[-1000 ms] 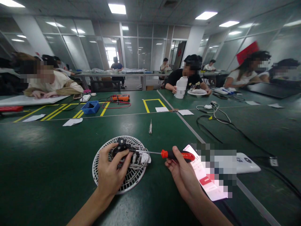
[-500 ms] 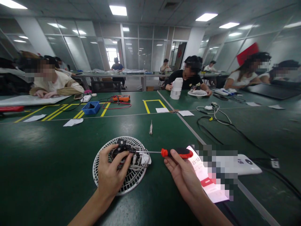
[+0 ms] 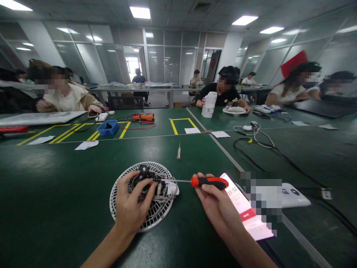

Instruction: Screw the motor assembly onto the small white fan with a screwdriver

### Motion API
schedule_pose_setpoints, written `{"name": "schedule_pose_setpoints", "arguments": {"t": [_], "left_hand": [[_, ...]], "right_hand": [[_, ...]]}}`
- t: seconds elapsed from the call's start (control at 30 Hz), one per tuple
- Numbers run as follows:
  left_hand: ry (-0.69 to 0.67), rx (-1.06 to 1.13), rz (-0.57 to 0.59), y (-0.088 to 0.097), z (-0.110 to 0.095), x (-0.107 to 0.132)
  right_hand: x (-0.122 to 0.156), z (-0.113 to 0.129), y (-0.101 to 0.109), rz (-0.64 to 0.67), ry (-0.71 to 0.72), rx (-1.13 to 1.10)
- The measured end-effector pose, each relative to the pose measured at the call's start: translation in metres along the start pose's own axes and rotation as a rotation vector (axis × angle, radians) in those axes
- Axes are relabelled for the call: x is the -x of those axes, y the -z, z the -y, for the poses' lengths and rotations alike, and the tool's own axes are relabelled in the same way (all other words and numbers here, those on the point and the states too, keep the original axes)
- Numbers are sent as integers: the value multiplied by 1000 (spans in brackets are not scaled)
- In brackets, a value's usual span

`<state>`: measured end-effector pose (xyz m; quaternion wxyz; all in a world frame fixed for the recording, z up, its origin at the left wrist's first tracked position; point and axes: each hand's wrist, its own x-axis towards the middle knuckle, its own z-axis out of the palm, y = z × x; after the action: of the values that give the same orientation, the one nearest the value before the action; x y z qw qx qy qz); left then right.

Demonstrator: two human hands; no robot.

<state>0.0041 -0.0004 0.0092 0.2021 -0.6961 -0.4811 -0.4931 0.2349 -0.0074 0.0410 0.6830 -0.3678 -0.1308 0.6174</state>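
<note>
A round white fan grille (image 3: 115, 203) lies on the green table, with a black motor assembly (image 3: 144, 171) and bundled wires on it. My left hand (image 3: 134, 199) is closed around the motor assembly, fingers and thumb pinching its black part. In my right hand (image 3: 213, 197) is a screwdriver (image 3: 210, 182) with a red and black handle, held level. Its shaft points left and the tip meets the black part beside my left fingertips; the exact contact point is hidden. Beyond the grille lies a small clear-handled screwdriver (image 3: 179, 152).
A lit phone (image 3: 245, 214) lies beneath and beside my right hand, near a white casing (image 3: 295, 195). Black cables (image 3: 267, 149) run across the right side. Farther off are a blue bin (image 3: 108, 127), an orange multimeter (image 3: 143, 117), and a person (image 3: 220, 89) holding a white cylinder (image 3: 209, 105).
My right fingers have shifted around the screwdriver handle, now curling over its top, with the handle turned. My left hand and the grille stay nearly still. The person at left moved a hand.
</note>
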Motion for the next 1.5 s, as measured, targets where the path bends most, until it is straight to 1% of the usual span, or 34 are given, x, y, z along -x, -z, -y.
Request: {"name": "schedule_pose_setpoints", "arguments": {"t": [0.23, 0.37, 0.5, 0.67, 0.8, 0.87, 1.0, 1.13, 1.23, 1.37, 1.5], "left_hand": [[-4, 16, -3, -1, 0, -2], [1, 18, -9, 1, -1, -2], [1, 23, -9, 1, -1, -1], [-11, 21, -22, -1, -2, -1], [-15, 19, -6, -1, -2, -1], [-19, 22, -4, 0, -1, 0], [-15, 25, 1, 2, -1, 1], [-23, 24, -5, 1, -1, 0], [-40, 12, 0, 1, 0, 0], [-59, 3, 7, 2, 0, 1], [-64, -35, -8, 1, -2, 1]], "right_hand": [[0, 2, 3, -45, -9, 121], [0, 3, 1, -40, 41, 77], [0, 2, -1, -13, 58, 49], [-1, -1, 3, -38, 23, 134], [-2, 1, 4, -57, 31, 120], [-1, 2, 3, -44, 47, 95], [0, 3, 2, 23, 89, 71], [0, -1, 3, 1, 81, 178], [1, -1, 3, -4, 123, 223], [2, 0, 3, -7, 132, 147], [1, 1, 4, 39, 104, 55]]}}
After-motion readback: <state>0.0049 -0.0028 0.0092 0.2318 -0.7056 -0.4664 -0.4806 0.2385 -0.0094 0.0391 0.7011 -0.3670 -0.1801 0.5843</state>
